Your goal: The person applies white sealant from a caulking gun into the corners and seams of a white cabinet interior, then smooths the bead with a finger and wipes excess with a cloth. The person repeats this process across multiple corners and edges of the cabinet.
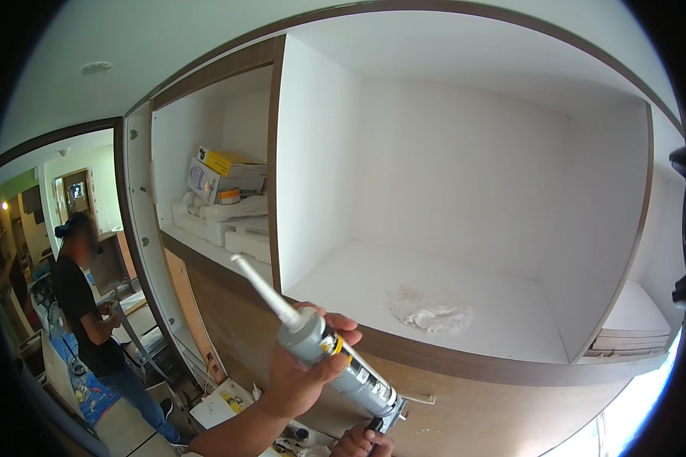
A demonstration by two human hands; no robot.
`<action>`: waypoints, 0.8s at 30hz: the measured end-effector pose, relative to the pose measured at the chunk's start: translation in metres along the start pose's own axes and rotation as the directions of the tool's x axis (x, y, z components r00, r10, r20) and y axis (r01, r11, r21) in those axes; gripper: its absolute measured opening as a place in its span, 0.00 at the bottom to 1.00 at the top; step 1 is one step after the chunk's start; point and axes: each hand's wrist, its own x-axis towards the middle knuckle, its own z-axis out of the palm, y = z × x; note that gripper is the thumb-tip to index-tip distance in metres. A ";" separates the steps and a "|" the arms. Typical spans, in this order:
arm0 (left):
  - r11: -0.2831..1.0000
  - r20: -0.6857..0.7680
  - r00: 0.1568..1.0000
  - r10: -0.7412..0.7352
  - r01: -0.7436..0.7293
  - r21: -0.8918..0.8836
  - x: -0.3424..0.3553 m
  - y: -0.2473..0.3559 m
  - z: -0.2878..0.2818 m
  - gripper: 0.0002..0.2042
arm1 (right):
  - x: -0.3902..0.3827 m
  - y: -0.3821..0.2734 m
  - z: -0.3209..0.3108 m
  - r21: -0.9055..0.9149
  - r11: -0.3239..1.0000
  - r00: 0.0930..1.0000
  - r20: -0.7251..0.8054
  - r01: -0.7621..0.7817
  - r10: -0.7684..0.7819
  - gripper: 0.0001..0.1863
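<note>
A grey sealant cartridge (362,381) with a long white nozzle (263,286) sits in a caulking gun (392,413), tilted with its tip up to the left. My left hand (305,369) is wrapped round the cartridge near its front. My right hand (362,442) grips the gun's dark handle at the bottom edge of view. Behind them is an open white cabinet (450,175) with a wood-coloured front edge, and a crumpled white cloth (434,312) lies on its floor. The nozzle's tip is in front of the left compartment's lower edge; I cannot tell whether they touch.
The left compartment holds stacked boxes (225,183) and white foam packing (248,240). Stacked boards (629,343) lie in the right compartment. A co-worker (91,320) stands in the doorway at left, holding a long strip. Below the cabinets is a cluttered white surface (213,404).
</note>
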 end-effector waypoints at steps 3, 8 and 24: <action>0.999 -0.049 0.998 -0.027 0.026 -0.026 0.011 -0.012 0.003 0.27 | 0.007 -0.006 -0.005 -0.188 0.976 0.981 -0.140 0.108 -0.135 0.23; 1.000 -0.122 0.992 0.013 -0.010 0.025 0.020 -0.023 -0.015 0.24 | 0.011 -0.042 -0.005 -0.554 0.786 0.943 -0.316 -0.274 0.105 0.28; 0.810 0.006 1.000 -0.013 0.007 0.587 -0.068 -0.061 -0.023 0.32 | 0.076 -0.064 0.174 -0.762 0.109 0.693 0.508 0.639 -0.512 0.21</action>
